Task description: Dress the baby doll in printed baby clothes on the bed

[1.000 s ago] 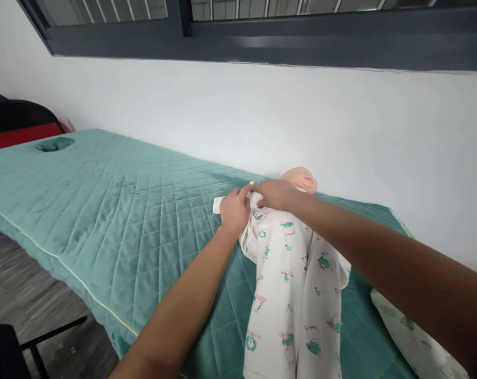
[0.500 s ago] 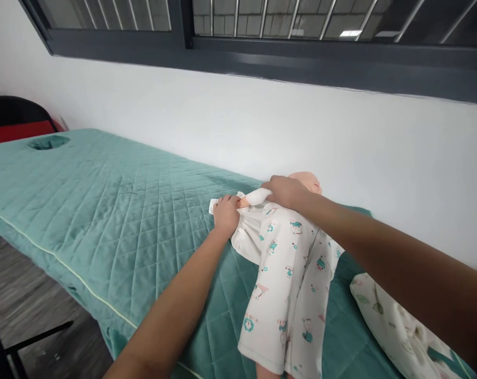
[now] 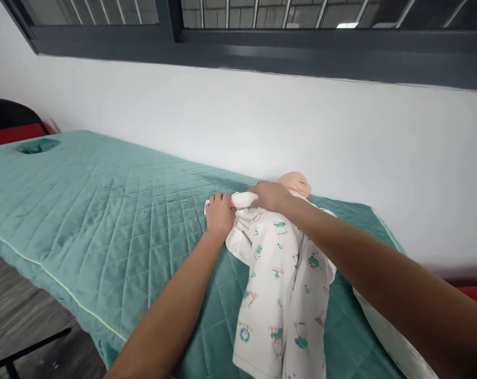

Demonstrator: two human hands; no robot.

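A baby doll lies on the bed, its head toward the wall. It wears white clothes printed with small teal and pink figures. My left hand is closed around the doll's outstretched arm, with a bit of white cloth showing past my fingers. Bunched white sleeve covers the arm between my two hands. My right hand grips that sleeve's other end near the doll's shoulder. My right forearm crosses above the doll's body and hides part of it.
The teal quilted bed stands against a white wall under a barred window. Its left end has a round hole. A light patterned cloth lies at lower right. A black and red chair stands far left.
The view has shifted slightly, so the doll and my hands appear a little further left. My left hand still holds the arm, and my right hand stays on the sleeve.
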